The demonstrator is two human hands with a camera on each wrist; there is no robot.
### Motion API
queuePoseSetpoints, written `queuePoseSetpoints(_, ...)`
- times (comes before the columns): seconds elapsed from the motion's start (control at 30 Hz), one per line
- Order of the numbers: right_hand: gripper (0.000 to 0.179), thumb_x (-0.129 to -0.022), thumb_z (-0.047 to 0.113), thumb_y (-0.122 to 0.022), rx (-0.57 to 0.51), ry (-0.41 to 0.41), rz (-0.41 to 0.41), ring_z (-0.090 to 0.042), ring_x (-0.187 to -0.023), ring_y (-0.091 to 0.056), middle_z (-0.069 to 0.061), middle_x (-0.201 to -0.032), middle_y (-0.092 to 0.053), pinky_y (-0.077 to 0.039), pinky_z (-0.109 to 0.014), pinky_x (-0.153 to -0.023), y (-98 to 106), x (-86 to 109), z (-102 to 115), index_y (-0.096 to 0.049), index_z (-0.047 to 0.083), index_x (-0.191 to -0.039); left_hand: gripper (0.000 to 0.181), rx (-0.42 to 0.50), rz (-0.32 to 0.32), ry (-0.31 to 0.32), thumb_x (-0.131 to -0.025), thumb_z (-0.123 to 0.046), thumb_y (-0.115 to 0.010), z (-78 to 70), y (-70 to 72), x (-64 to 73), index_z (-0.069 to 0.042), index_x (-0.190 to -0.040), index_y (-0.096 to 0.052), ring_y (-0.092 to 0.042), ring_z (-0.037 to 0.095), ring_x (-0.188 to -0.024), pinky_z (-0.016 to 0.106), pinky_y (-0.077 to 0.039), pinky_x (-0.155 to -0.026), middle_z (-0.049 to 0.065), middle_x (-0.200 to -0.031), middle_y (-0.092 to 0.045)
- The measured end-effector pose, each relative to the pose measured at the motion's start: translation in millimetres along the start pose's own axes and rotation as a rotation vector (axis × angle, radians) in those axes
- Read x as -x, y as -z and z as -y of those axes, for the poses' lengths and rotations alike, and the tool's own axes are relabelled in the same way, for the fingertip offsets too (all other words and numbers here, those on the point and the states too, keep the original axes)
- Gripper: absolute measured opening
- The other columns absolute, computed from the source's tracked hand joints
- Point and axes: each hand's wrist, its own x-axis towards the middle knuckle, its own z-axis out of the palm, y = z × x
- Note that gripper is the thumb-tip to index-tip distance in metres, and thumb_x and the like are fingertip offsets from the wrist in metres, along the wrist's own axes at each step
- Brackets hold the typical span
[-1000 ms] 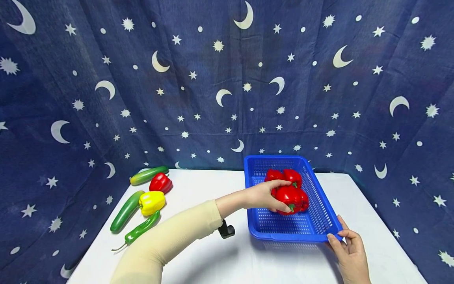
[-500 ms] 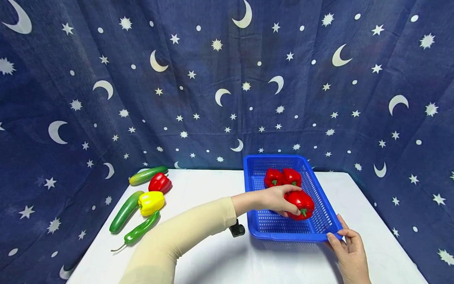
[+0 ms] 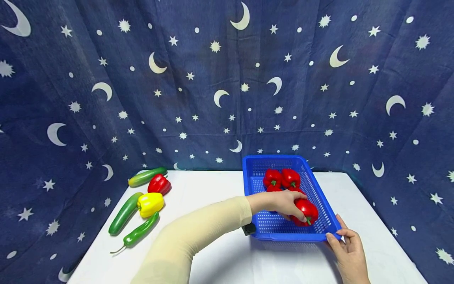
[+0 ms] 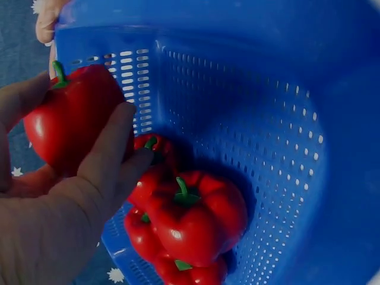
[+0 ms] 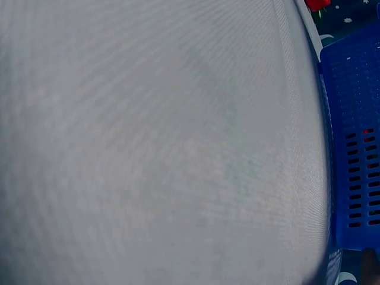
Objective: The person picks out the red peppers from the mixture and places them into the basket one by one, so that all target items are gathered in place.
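Observation:
My left hand (image 3: 286,202) reaches into the blue plastic basket (image 3: 285,236) and grips a red bell pepper (image 3: 308,210) near the basket's front right corner. In the left wrist view this bell pepper (image 4: 77,122) sits between thumb and fingers, its green stem upward, above other red bell peppers (image 4: 199,217) in the basket. Several of those show at the back of the basket, partly hidden by my hand in the head view. My right hand (image 3: 350,252) pinches the basket's front right corner, thumb on the rim. The right wrist view catches just the basket's perforated side (image 5: 356,95).
On the left side of the white-covered table (image 3: 220,252) lie two cucumbers (image 3: 125,214), a yellow bell pepper (image 3: 150,204), a red bell pepper (image 3: 159,184) and a long green chili pepper (image 3: 141,230). A dark blue curtain (image 3: 198,130) with moons and stars stands behind.
My left hand has carried the red bell pepper rightward and toward the front inside the basket, away from the other peppers. The right hand stays on the corner.

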Motion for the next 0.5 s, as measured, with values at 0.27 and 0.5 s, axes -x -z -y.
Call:
queuePoseSetpoints(0.27, 0.025, -0.101, 0.0, -0.062, 0.014, 0.011, 0.011, -0.001, -0.115, -0.058, -0.01, -0.167, -0.027, -0.054, -0.019, -0.088, 0.7, 0.4, -0.2, -0.043, 0.003, -0.117, 0.074, -0.139, -0.041, 0.03, -0.086, -0.013, -0.083, -5.0, -8.9, -11.5, -0.022, -0.152, -0.05, -0.059, 0.012, -0.103, 0.028, -0.061, -0.073, -0.001, -0.134, -0.055)
queuePoseSetpoints(0.5, 0.024, -0.1, -0.002, -0.061, -0.009, 0.02, 0.019, -0.003, -0.116, -0.059, -0.009, -0.166, -0.029, -0.054, -0.02, -0.089, 2.5, 0.0, -1.1, -0.044, 0.003, -0.117, 0.073, -0.268, -0.078, 0.057, -0.083, -0.02, -0.087, -4.9, -12.5, -20.5, -0.029, -0.147, -0.055, -0.053, 0.011, -0.101, 0.024, -0.059, -0.069, 0.001, -0.125, -0.043)
